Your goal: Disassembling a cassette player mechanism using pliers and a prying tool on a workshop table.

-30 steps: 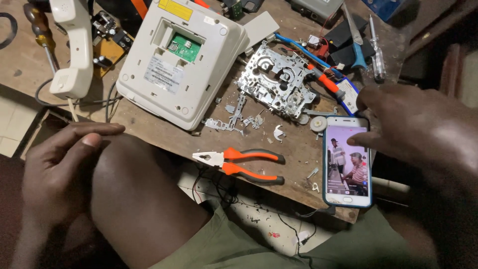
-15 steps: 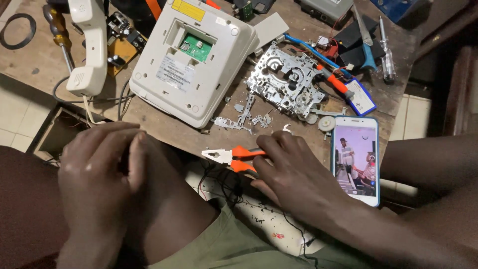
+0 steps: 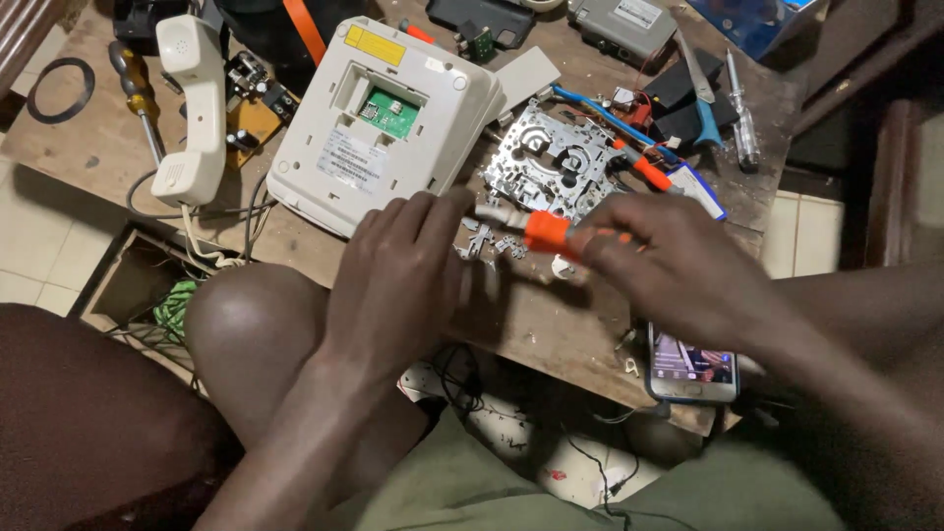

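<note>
Lying at the far left of the wooden table (image 3: 88, 162), the cream telephone handset (image 3: 192, 108) and the wood-handled screwdriver (image 3: 138, 93) beside it keep the places they had half a second ago. Next comes the overturned cream telephone base (image 3: 379, 123), its green circuit board showing through an open hatch; it too has not moved.

The left hand (image 3: 403, 285) has changed most. Half a second ago it rested on the person's knee; now it is raised over the table's near edge, fingers spread and open, fingertips near the base's corner and close to the metal end of the pliers, though blur hides whether they touch.

The orange-handled pliers (image 3: 546, 231) lay flat on the table before, with the right hand just reaching them. Now they are lifted clear of the wood, held roughly level between the two hands, above the scattered metal scraps.

The right hand (image 3: 669, 265) is closed around the orange handles, motion-blurred, and sits in front of the bare metal chassis (image 3: 556, 162), which stays where it was.

Below that hand, the smartphone (image 3: 691, 364) with its lit screen remains at the table's near edge, now partly covered by the wrist. At the far right a clear-handled screwdriver (image 3: 742, 123) lies unmoved.
</note>
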